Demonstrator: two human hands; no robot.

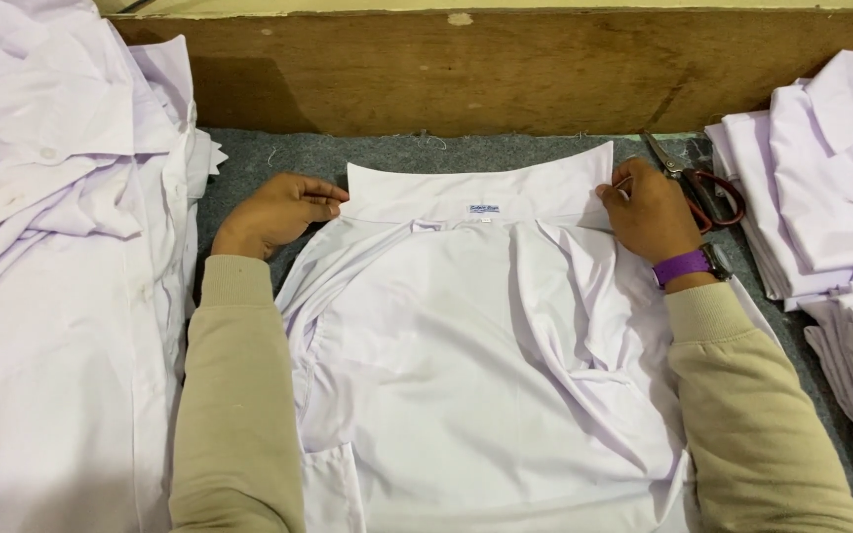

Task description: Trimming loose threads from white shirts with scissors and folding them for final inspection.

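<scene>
Pinching both ends of the stiff collar (481,188) of a white cotton shirt (476,375) lying on grey felt table (278,158), left hand (278,210) and right hand (649,209) are gripping cloth, keeping it taut and square; red-handled scissors (698,183) are lying just beside.

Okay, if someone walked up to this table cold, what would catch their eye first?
Most likely the white shirt spread flat in the middle of the grey table, with the left hand and right hand pinching the two ends of its collar. Next, the folded shirts stacked at right, and the scissors beside the right hand.
</scene>
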